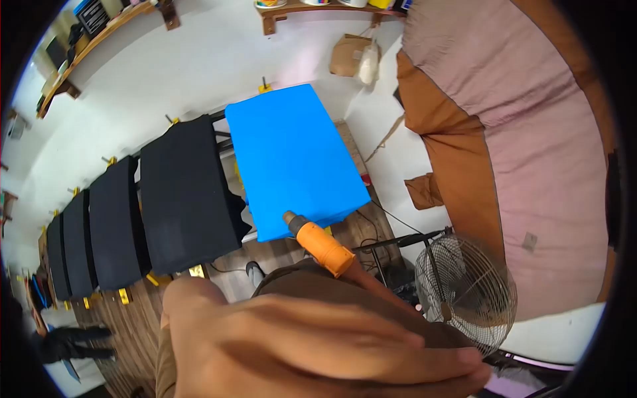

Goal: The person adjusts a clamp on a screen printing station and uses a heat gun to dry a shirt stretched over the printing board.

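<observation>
My left hand [312, 348] fills the lower foreground close to the camera, its fingers pressed together and stretched to the right, with nothing in it. From behind it rises an orange tool with a dark nozzle [317, 243], tip touching or just short of the lower edge of a bright blue panel [292, 156]. My right hand [375, 288] is mostly hidden behind the left; only a reddish-brown strip shows at the tool's lower end, where it grips it.
Several black panels [186, 192] stand in a row left of the blue one, with yellow clamps. A wire-caged fan [464, 292] stands at the right, beside pink and brown fabric [531, 132]. Wooden shelves [99, 33] hang on the white wall. Cables lie below.
</observation>
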`<state>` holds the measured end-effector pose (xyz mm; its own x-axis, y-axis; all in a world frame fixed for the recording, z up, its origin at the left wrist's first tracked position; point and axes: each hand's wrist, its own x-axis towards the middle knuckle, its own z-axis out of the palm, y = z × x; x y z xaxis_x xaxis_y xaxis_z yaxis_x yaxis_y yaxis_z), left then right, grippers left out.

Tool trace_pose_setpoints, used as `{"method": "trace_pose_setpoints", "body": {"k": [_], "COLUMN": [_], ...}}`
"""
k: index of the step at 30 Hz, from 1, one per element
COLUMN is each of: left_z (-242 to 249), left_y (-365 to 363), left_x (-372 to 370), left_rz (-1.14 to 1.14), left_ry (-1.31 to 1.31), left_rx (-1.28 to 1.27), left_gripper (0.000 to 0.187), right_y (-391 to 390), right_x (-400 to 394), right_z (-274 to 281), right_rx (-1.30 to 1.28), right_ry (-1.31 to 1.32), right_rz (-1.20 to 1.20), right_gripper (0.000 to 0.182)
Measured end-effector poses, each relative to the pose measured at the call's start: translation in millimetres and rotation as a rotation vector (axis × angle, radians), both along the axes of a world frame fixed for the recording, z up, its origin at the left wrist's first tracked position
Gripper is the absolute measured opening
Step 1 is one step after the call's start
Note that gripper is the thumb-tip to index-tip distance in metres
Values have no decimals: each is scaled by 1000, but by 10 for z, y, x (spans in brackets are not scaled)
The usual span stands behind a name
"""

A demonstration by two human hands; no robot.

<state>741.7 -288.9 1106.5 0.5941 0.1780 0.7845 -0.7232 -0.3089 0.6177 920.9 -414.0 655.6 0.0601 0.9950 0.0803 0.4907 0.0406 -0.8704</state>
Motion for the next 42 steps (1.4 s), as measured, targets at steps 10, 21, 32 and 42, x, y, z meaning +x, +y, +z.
{"method": "trace_pose_setpoints", "body": {"k": [10,21,32,42], "left_z": [-1036,-4758,-5308,-4963], "left_y": [19,280,330,776], "left_x": [557,251,566,619], "left_rz": [-241,806,975,687], "left_ry": [-36,1026,1025,1269], "left_rx": [-199,512,910,277], "left_gripper": [95,17,33,28], "right_y": [-27,-450,-496,-513], "right_x": [551,701,409,367], "right_z": [-189,-29,-22,-55], "right_rx": [173,-102,-120,-159], "right_ry": [-62,723,601,551], "right_rz": [-148,-593,-611,-571], "right_gripper": [40,20,17,27]}}
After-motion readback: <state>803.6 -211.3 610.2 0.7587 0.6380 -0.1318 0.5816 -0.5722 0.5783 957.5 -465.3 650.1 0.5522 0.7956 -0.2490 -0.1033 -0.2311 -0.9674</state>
